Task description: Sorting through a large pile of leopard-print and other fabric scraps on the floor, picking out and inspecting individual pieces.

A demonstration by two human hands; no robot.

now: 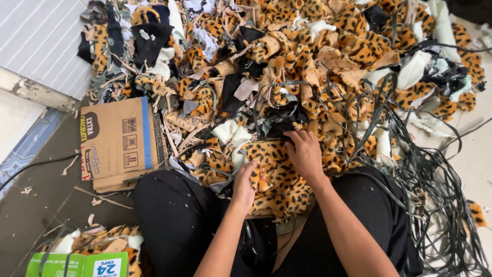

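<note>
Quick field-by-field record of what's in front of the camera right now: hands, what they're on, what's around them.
Setting: person seated on floor, black trousers, facing a scrap heap
Left hand: fingers curled on the leopard-print fabric piece in the lap
Right hand: palm down on the same piece's far edge
Heap: leopard-print, black, cream and tan offcuts
Right side: tangle of black strips
Left side: flattened cardboard box
Lower left: green carton with more scraps

Fuzzy leopard-print plush scraps [277, 174], glossy black plastic strips [435, 174], matt brown corrugated cardboard [115, 138], rough grey concrete floor [36, 210].
</note>
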